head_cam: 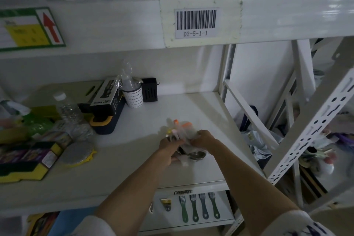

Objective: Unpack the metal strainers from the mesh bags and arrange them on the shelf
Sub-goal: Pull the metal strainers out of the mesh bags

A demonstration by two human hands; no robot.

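Observation:
A bundle of small metal strainers (196,155) with orange and pale handles (179,126) lies on the white shelf (134,159), wrapped in a translucent mesh bag (188,136). My left hand (169,149) grips the bundle from the left, over the handles. My right hand (204,138) pinches the bag on the right side. One shiny round strainer bowl shows below the hands. How many strainers are inside is hidden by the bag and my fingers.
To the left stand a black spray-bottle box (107,95), a white perforated cup (133,96), a black holder (150,90), a clear bottle (67,109) and sponge packs (26,159). Glassware sits on the upper shelf. Fork packs (199,207) lie on the lower shelf. Metal uprights (306,132) stand at right.

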